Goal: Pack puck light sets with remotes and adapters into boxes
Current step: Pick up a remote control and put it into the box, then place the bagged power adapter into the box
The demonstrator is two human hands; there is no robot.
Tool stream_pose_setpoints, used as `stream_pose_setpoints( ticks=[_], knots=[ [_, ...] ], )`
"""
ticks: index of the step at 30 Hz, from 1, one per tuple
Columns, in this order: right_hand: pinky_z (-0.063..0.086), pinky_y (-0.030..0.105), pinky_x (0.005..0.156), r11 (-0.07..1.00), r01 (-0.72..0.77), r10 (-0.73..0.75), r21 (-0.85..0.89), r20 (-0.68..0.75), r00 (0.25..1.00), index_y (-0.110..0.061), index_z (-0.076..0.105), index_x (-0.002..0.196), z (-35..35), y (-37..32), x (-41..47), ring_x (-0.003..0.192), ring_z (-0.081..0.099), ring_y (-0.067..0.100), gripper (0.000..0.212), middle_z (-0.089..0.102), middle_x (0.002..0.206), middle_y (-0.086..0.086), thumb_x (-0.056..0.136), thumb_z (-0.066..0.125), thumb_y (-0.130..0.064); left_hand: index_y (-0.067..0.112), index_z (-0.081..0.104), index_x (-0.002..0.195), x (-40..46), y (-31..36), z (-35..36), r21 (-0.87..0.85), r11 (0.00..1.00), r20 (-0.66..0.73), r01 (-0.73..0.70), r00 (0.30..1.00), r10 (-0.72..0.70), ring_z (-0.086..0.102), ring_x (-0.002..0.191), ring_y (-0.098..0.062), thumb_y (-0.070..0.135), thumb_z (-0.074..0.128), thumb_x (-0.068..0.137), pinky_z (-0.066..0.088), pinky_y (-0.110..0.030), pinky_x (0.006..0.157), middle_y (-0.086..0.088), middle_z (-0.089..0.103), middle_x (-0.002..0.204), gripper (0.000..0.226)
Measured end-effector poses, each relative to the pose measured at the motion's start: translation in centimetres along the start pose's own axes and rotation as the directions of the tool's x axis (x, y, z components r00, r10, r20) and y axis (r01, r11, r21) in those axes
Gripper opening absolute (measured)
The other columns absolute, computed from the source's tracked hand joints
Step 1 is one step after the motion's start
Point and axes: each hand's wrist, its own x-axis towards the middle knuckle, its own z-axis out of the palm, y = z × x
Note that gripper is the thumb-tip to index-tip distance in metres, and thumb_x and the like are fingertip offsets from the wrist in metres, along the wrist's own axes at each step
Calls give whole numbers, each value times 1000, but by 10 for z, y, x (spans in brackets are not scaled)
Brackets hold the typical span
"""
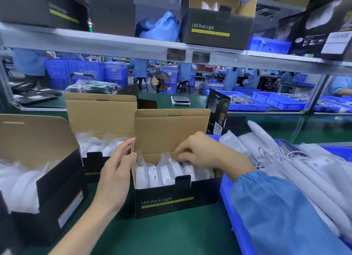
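Observation:
A black "LED Puck Light" box (pixel 171 203) stands open on the green table in front of me, its brown lid upright. White bagged puck lights (pixel 163 173) stand in a row inside it. My left hand (pixel 116 171) holds the box's left side flap, thumb and fingers around the cardboard edge. My right hand (pixel 198 152) reaches into the box from the right, fingertips curled down onto the plastic-wrapped items at the back; what they pinch is partly hidden.
Two more open boxes with bagged lights stand at left (pixel 47 178) and behind (pixel 99 121). A blue bin (pixel 228 197) of white bagged parts and cables lies at right. Shelf above carries more boxes (pixel 215 26). Blue trays (pixel 276 102) and workers beyond.

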Motion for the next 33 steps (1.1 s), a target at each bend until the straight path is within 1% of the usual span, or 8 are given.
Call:
stream_pose_setpoints(
  ticks=[3, 5, 9, 12, 21, 25, 28, 33],
  knots=[
    [47, 11, 71, 924, 185, 46, 336, -577, 815, -15, 75, 91, -21, 18, -13, 68, 63, 4, 11, 73, 73, -7, 90, 64, -15, 37, 57, 135, -1, 3, -1, -26, 1000, 14, 11, 1000, -10, 38, 104, 37, 29, 49, 99, 33, -3, 81, 40, 49, 122, 38],
    [53, 19, 69, 852, 168, 276, 495, -698, 660, -19, 72, 98, -26, 44, -19, 71, 67, 10, 14, 71, 72, -7, 91, 62, -14, 38, 59, 133, -1, 4, -1, -53, 998, 11, 17, 1000, -16, 38, 104, 37, 38, 44, 86, 31, -5, 83, 39, 50, 124, 49],
    [47, 39, 90, 802, -593, 592, 66, -219, 776, -15, 46, 137, 5, 100, -30, 109, 58, 33, 47, 63, 117, 13, 92, 56, -24, 40, 60, 131, -1, 6, -1, -65, 997, 8, 29, 1000, -29, 37, 104, 38, 39, 39, 80, 29, -7, 86, 41, 51, 123, 55],
    [42, 41, 88, 734, -625, 648, -266, -4, 762, -14, 39, 134, 32, 104, -29, 112, 53, 33, 50, 55, 122, 12, 89, 53, -29, 40, 58, 133, -1, 7, -1, -43, 999, 8, 32, 999, -32, 35, 102, 40, 41, 38, 80, 28, -8, 87, 42, 49, 122, 57],
    [43, 37, 74, 661, -713, 750, 234, -226, 622, -10, 43, 125, 36, 108, -21, 101, 57, 38, 49, 57, 108, 17, 86, 58, -35, 39, 56, 136, -2, 6, -1, -8, 1000, 18, 18, 1000, -18, 34, 99, 42, 21, 40, 103, 26, -6, 86, 40, 48, 124, 40],
    [56, 37, 61, 91, 45, 933, 995, -101, 346, -7, 52, 107, -7, 111, -30, 84, 66, 34, 29, 62, 95, 12, 92, 41, -29, 39, 56, 135, -2, 5, 0, -7, 1000, 14, 19, 1000, -19, 36, 100, 40, 15, 39, 104, 27, -2, 85, 38, 50, 125, 42],
    [59, 37, 68, -340, 671, 908, 659, 44, 418, -4, 59, 122, -38, 112, -43, 94, 63, 36, 44, 63, 112, 19, 91, 37, -25, 37, 57, 135, -2, 5, 1, -2, 1000, 4, 16, 1000, -16, 37, 99, 40, 15, 39, 104, 29, 9, 76, 43, 49, 118, 42],
    [57, 33, 77, -381, 885, 893, 268, -141, 428, -2, 63, 121, -78, 94, -63, 85, 65, 34, 44, 64, 105, 19, 85, 46, -21, 37, 55, 137, -2, 6, 1, 11, 1000, 10, 16, 1000, -16, 36, 99, 41, 17, 39, 104, 31, -2, 83, 43, 47, 120, 42]
  ],
)
